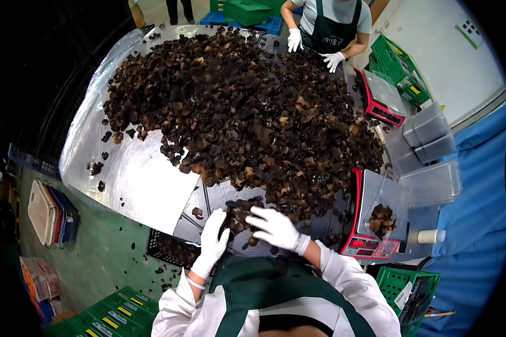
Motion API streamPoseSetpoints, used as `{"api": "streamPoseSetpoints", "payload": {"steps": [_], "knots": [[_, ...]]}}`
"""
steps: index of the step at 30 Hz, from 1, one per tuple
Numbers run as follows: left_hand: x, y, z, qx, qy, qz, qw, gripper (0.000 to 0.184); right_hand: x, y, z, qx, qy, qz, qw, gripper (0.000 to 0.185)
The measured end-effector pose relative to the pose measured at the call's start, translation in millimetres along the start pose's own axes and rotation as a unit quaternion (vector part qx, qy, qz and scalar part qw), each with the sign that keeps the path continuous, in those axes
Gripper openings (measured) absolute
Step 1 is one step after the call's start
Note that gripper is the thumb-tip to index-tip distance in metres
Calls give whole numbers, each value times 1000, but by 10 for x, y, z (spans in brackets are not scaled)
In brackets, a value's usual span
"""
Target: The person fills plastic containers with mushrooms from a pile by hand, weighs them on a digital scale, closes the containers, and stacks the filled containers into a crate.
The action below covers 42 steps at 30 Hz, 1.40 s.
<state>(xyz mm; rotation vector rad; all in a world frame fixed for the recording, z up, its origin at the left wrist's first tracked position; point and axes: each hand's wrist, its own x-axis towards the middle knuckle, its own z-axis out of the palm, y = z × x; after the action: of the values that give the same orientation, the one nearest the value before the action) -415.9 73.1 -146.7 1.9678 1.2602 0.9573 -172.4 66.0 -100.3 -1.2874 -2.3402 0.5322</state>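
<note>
Both my hands wear white gloves at the near edge of the table. My left hand (212, 241) points forward with its thumb held apart from the fingers, beside a small cluster of black fungus (239, 212). On the other side of that cluster is my right hand (276, 228), palm down, its fingers stretched and spread over loose pieces. Neither hand visibly grips anything; whether the fingertips press on the pieces I cannot tell. A large heap of black fungus (236, 112) covers much of the table beyond them.
A red scale (355, 222) bearing a clear box with fungus (382, 221) stands at my right; another scale (381, 96) sits farther back. Clear boxes (430, 182) and a white roll (431, 236) are nearby. A black crate (171, 248) is below left. A gloved co-worker (331, 28) stands opposite.
</note>
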Motion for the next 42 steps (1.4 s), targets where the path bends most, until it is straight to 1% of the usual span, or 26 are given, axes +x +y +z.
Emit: {"api": "streamPoseSetpoints", "payload": {"steps": [3,7,9,10,11,12,13,14,15,17,19,21,23,27,29,31,32,33,34,35,36,37,38,39,41,42], "knots": [[-5,9,26,9,-9,-9,1000,57,211,158,-180,118,57,107,985,42],[245,27,332,45,68,-17,997,55,606,245,65,49,18,22,998,43],[348,-22,395,106,60,15,992,54,620,292,249,-91,3,-7,996,45],[352,-61,392,151,13,28,988,52,570,349,332,-84,-5,-9,996,43],[347,-56,356,130,-8,38,991,45,516,393,367,-78,-13,-12,997,40],[320,-79,321,87,-30,40,995,42,473,345,253,-28,-63,13,998,38],[272,-101,286,44,-52,42,997,39,410,302,188,14,-99,34,994,40],[226,-88,250,43,-62,55,996,37,329,251,161,9,-86,13,996,44],[174,-71,200,56,-90,64,992,44,234,205,166,5,-72,-6,997,48],[85,-1,115,45,-126,67,989,56,86,127,200,-21,-106,-11,994,76],[55,77,75,83,-166,78,979,73,16,30,231,-93,-108,-25,990,85],[38,64,140,129,-164,75,975,72,55,-6,258,-116,-103,-19,988,83],[70,39,209,143,-145,72,976,70,103,21,341,-110,-63,6,992,74],[155,-17,280,164,-120,58,977,66,181,28,412,-136,8,0,991,46],[166,-37,319,161,-93,73,980,60,201,99,461,-132,25,14,991,41],[171,-107,374,134,-60,68,987,53,221,159,487,-104,36,36,993,38],[195,-84,368,109,-29,62,992,43,248,150,462,-46,68,58,995,37],[218,-73,370,110,-30,64,991,43,272,143,433,11,100,79,992,36],[248,-61,379,29,6,3,1000,40,266,139,386,90,111,121,982,33],[277,-37,399,-52,40,-59,996,36,282,156,341,171,129,146,966,31],[307,-2,441,-176,69,-183,965,30,275,160,296,273,134,200,931,29],[351,20,473,-319,96,-240,912,29,258,169,247,371,140,251,883,26],[418,127,411,-470,82,-297,827,29,252,172,151,534,118,322,773,23],[475,234,355,-605,63,-347,714,30,254,189,126,605,148,288,727,24],[569,354,379,-685,41,-368,627,38,156,109,-70,748,157,320,560,28],[622,428,387,-720,27,-371,586,41,71,190,1,801,152,261,517,32]]}}
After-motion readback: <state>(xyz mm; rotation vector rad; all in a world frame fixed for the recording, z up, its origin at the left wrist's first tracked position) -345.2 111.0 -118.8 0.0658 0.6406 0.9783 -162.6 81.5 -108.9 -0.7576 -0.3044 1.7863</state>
